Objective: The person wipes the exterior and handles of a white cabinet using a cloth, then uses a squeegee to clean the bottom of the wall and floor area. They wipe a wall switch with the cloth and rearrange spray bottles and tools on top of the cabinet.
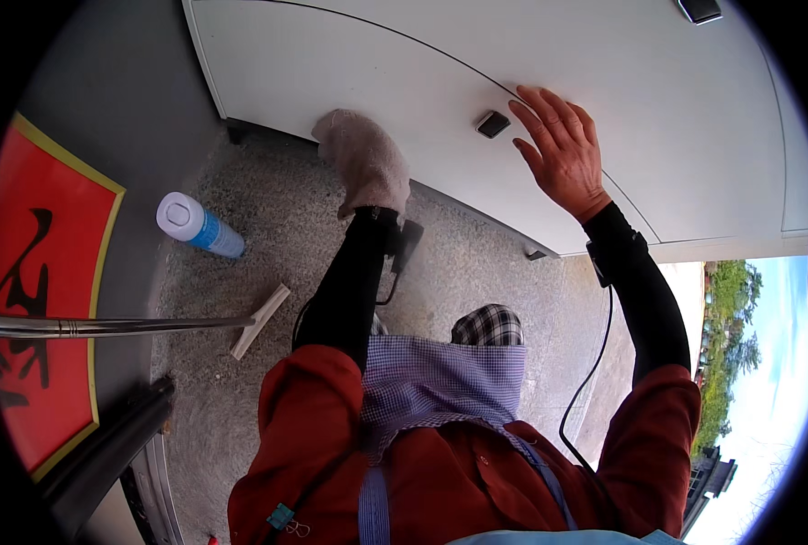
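Note:
A greyish-beige cloth (363,159) covers my left hand like a mitt, so its fingers are hidden. It rests at the lower edge of a white cabinet front (331,59). My right hand (563,150) is open with the fingers spread, holding nothing. Its fingertips are at the cabinet face, beside a small black, silver-edged handle (492,123) and a seam between panels. Whether they press on the surface, I cannot tell.
On the concrete floor (431,263) stands a white and blue bottle or can (199,223). A metal pole (122,327) with a pale bar-shaped head (259,321) leans in from the left. A red panel (49,300) hangs on the grey wall. A cable runs from my right wrist.

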Action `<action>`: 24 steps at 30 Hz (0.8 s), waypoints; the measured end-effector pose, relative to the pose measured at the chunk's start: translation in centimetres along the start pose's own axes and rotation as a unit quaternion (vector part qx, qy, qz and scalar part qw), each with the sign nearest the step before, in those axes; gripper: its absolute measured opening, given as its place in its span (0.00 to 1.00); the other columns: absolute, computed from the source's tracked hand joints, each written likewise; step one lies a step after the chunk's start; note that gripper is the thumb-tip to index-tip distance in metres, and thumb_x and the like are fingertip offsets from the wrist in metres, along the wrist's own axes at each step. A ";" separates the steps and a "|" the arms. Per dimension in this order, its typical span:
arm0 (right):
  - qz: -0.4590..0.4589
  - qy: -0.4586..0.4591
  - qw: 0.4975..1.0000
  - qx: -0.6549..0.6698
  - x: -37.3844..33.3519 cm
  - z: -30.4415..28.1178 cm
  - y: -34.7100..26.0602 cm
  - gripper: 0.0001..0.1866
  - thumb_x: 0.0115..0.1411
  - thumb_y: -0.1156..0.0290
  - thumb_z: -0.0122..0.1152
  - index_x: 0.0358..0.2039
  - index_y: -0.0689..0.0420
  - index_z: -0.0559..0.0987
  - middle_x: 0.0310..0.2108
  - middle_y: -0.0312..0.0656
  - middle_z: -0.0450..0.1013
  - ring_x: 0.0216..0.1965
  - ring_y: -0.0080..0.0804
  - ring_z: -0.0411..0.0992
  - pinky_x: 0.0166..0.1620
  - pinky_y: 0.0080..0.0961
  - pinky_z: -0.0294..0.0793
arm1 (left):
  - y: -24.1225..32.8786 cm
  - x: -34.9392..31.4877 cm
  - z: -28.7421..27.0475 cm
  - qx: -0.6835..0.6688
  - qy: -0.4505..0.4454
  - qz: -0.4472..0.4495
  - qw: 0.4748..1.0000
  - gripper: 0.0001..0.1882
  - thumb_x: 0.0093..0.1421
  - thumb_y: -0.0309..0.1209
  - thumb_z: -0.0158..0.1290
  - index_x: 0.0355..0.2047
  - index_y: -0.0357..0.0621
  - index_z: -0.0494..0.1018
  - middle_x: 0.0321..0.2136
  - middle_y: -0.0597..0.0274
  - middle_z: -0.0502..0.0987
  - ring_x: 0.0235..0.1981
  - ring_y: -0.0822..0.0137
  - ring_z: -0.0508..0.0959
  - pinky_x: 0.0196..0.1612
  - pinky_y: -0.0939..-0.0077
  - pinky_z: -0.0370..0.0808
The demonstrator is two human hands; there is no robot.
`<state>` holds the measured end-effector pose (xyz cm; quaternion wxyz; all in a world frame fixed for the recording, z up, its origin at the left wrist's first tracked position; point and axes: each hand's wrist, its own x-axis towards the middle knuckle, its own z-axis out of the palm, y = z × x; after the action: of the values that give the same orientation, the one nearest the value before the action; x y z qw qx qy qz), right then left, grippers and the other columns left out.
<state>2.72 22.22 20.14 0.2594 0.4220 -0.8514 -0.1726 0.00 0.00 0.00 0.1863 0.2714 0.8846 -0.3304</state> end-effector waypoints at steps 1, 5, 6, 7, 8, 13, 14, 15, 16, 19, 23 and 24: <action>-0.006 -0.008 1.000 -0.004 -0.4 1.4 -0.5 0.32 0.60 0.59 0.65 0.64 0.44 0.68 0.67 0.31 0.61 0.67 0.32 0.59 0.66 0.39 0.58 | 0.0 -0.1 0.3 0.000 -0.009 0.000 1.000 0.29 0.43 0.46 0.73 0.44 0.48 0.79 0.47 0.55 0.80 0.48 0.61 0.78 0.52 0.61 0.76; 0.012 -0.019 0.999 0.030 -0.3 4.5 -2.3 0.41 0.55 0.57 0.70 0.67 0.41 0.63 0.71 0.31 0.55 0.70 0.33 0.53 0.65 0.39 0.59 | 0.0 -0.7 1.4 -0.018 -0.030 -0.011 0.999 0.29 0.45 0.46 0.72 0.45 0.48 0.79 0.47 0.56 0.80 0.48 0.61 0.78 0.51 0.60 0.76; 0.015 -0.013 0.999 0.037 -0.4 5.2 -2.4 0.42 0.54 0.56 0.71 0.68 0.41 0.62 0.71 0.31 0.54 0.70 0.33 0.53 0.65 0.39 0.59 | 0.1 -0.6 1.3 -0.026 -0.032 -0.014 0.999 0.28 0.45 0.46 0.71 0.45 0.48 0.79 0.47 0.56 0.80 0.48 0.61 0.78 0.51 0.60 0.76; 0.017 -0.007 0.999 0.046 -0.5 5.7 -2.7 0.44 0.53 0.56 0.72 0.68 0.40 0.61 0.71 0.31 0.53 0.70 0.34 0.53 0.64 0.39 0.60 | 0.0 -0.6 1.4 -0.033 -0.034 -0.015 0.999 0.28 0.46 0.46 0.71 0.45 0.48 0.79 0.47 0.56 0.80 0.48 0.62 0.78 0.51 0.60 0.76; 0.019 -0.019 0.998 0.052 -0.8 6.0 -2.9 0.45 0.52 0.56 0.72 0.68 0.40 0.61 0.72 0.31 0.53 0.70 0.33 0.52 0.64 0.39 0.59 | -0.1 -0.7 1.5 -0.041 -0.038 -0.018 0.998 0.28 0.46 0.46 0.70 0.46 0.48 0.79 0.47 0.56 0.80 0.48 0.62 0.78 0.51 0.60 0.77; 0.017 -0.028 0.999 -0.034 -1.6 6.3 -3.5 0.49 0.49 0.57 0.75 0.70 0.39 0.59 0.73 0.30 0.51 0.71 0.30 0.52 0.63 0.40 0.54 | -0.3 -1.1 1.8 -0.090 -0.053 -0.030 0.994 0.27 0.49 0.46 0.68 0.47 0.48 0.78 0.47 0.57 0.80 0.48 0.62 0.78 0.50 0.60 0.77; 0.038 -0.014 0.999 -0.032 -1.4 6.0 -3.1 0.49 0.49 0.57 0.75 0.70 0.39 0.59 0.73 0.30 0.51 0.71 0.30 0.52 0.64 0.41 0.53 | -0.4 -1.0 1.8 -0.104 -0.053 -0.033 0.993 0.27 0.49 0.46 0.68 0.47 0.48 0.78 0.47 0.57 0.80 0.48 0.63 0.78 0.50 0.60 0.77; 0.060 -0.001 0.998 -0.031 -1.1 5.6 -2.7 0.49 0.49 0.57 0.74 0.70 0.39 0.59 0.73 0.30 0.51 0.71 0.30 0.52 0.64 0.42 0.52 | -0.5 -1.0 1.8 -0.110 -0.054 -0.034 0.992 0.27 0.50 0.46 0.67 0.47 0.47 0.78 0.47 0.57 0.80 0.48 0.63 0.78 0.50 0.59 0.77; 0.081 0.013 0.996 -0.028 -0.8 5.3 -2.4 0.49 0.49 0.57 0.74 0.70 0.39 0.59 0.73 0.30 0.50 0.71 0.30 0.52 0.64 0.42 0.51 | -0.7 -0.9 1.8 -0.115 -0.057 -0.035 0.991 0.27 0.50 0.45 0.67 0.47 0.47 0.78 0.47 0.57 0.80 0.48 0.63 0.78 0.50 0.59 0.77; 0.059 -0.013 0.997 -0.040 -0.8 5.8 -2.8 0.48 0.51 0.54 0.73 0.70 0.38 0.58 0.74 0.34 0.48 0.73 0.33 0.49 0.67 0.43 0.49 | -1.2 -0.9 1.8 -0.132 -0.064 -0.039 0.988 0.26 0.52 0.45 0.66 0.48 0.47 0.77 0.48 0.58 0.80 0.48 0.63 0.78 0.49 0.59 0.77; 0.043 -0.027 0.998 -0.039 -1.5 6.2 -3.0 0.46 0.53 0.57 0.72 0.70 0.38 0.58 0.73 0.37 0.49 0.70 0.36 0.53 0.65 0.41 0.55 | -1.5 -0.9 1.9 -0.165 -0.062 -0.036 0.984 0.26 0.53 0.45 0.64 0.49 0.47 0.77 0.48 0.58 0.80 0.48 0.64 0.78 0.49 0.59 0.77; 0.038 -0.024 0.998 -0.038 -1.3 5.9 -2.7 0.46 0.53 0.59 0.71 0.70 0.38 0.58 0.72 0.38 0.51 0.68 0.37 0.57 0.62 0.40 0.59 | -1.6 -0.9 1.9 -0.175 -0.063 -0.036 0.982 0.25 0.54 0.45 0.63 0.49 0.47 0.77 0.48 0.58 0.80 0.48 0.64 0.78 0.49 0.59 0.77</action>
<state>1.62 22.11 13.60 0.2611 0.3749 -0.8656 -0.2048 -0.02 -2.60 -0.12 0.2747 0.1811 0.9242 -0.1938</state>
